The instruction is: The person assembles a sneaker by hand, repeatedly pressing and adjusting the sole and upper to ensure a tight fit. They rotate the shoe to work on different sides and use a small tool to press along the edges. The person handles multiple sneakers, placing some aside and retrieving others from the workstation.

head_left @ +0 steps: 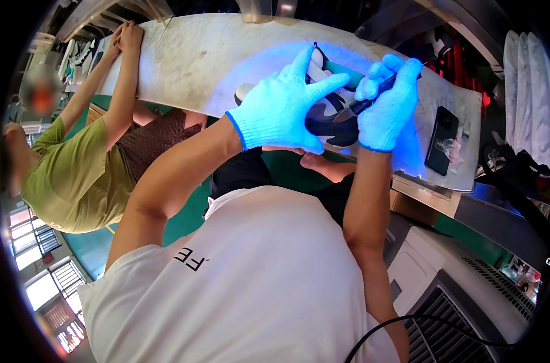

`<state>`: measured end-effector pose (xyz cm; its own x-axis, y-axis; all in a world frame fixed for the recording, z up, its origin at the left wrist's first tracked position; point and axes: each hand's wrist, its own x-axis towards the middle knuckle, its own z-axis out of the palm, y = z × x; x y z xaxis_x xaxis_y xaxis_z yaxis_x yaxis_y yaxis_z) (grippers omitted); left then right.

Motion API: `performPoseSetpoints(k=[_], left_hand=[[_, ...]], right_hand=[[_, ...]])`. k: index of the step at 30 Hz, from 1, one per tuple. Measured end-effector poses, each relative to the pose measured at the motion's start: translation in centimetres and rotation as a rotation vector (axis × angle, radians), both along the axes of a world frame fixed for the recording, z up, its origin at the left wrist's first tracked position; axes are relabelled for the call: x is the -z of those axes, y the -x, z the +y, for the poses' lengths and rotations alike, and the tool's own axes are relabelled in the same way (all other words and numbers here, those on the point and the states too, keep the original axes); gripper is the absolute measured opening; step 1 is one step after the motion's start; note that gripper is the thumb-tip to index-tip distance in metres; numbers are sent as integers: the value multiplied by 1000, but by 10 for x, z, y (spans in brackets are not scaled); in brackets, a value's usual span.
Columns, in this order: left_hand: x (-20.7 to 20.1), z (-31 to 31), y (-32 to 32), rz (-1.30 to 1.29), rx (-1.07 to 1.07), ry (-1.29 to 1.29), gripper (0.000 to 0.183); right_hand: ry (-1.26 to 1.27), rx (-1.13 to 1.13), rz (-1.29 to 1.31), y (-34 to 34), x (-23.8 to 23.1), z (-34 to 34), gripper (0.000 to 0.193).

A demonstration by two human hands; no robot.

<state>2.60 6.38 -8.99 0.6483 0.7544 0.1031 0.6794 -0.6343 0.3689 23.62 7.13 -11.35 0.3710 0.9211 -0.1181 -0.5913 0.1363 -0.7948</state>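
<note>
Both of my hands wear knitted gloves that glow blue under the light. A shoe (330, 132) in black, grey and white lies at the near edge of the table. My left hand (281, 106) spans it from the left, thumb on the near side and fingers spread over the far side, gripping it. In my right hand (388, 106) is a knife (365, 103) with a dark handle, fingers curled round it. Its grey blade points left and reaches the shoe's side. My left hand hides much of the shoe, and whether the blade touches it I cannot tell.
The pale table (190, 57) curves across the far side. A black phone (442, 140) lies on its right end, beside crumpled clear plastic (453, 150). At left a person in a green shirt (75, 175) rests clasped hands on the table. A white machine (444, 266) with vents stands at lower right.
</note>
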Motion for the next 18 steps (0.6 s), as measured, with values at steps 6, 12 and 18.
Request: performPoseSetpoints(k=[6, 12, 18], left_hand=[[-10, 1, -5, 51, -11, 45, 124], [5, -10, -15, 109, -72, -113, 125], [-10, -1, -17, 85, -20, 62, 117]], right_hand=[[-81, -245, 14, -25, 10, 15, 48], [-235, -242, 250, -19, 31, 4, 55], [-506, -472, 546, -43, 66, 16, 59]])
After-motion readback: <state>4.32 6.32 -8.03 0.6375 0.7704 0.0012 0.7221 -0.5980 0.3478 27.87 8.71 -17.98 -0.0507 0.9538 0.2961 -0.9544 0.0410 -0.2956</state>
